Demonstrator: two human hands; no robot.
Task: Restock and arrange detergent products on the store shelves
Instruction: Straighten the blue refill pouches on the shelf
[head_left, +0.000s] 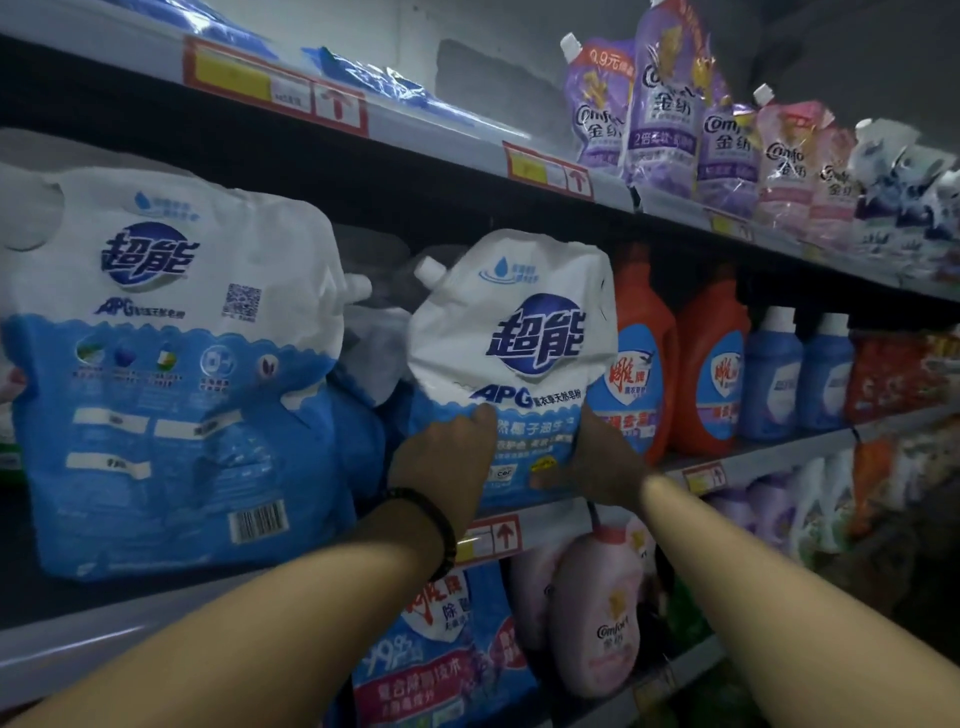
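While both arms reach up to the middle shelf (769, 457), the left hand (447, 457) and the right hand (605, 462) grip the lower part of a white and blue detergent pouch (514, 364), one hand on each side. The left thumb presses on the pouch's front near the wavy blue band; the right fingers wrap its right edge. A dark bead bracelet (439, 525) circles the left wrist.

The pouch stands upright at the shelf's front lip, its bottom edge at the price rail (488, 538), its white spout cap (430, 270) tilted toward the upper left. On its right it touches or nearly touches an orange bottle (644, 358), with a second orange bottle (714, 364) and two blue bottles (800, 374) farther right, packed side by side. On its left a narrow gap opens, with other pouches set deeper in it, and then a large matching pouch (171, 364) hangs out past the shelf edge, showing its back with a barcode.

Above the held pouch a dark band of free space runs under the upper shelf (415, 140), where purple and pink softener pouches (675, 119) crowd the right end. Below, a pink softener bottle (602, 608) and a blue bag (441, 649) fill the lower shelf.
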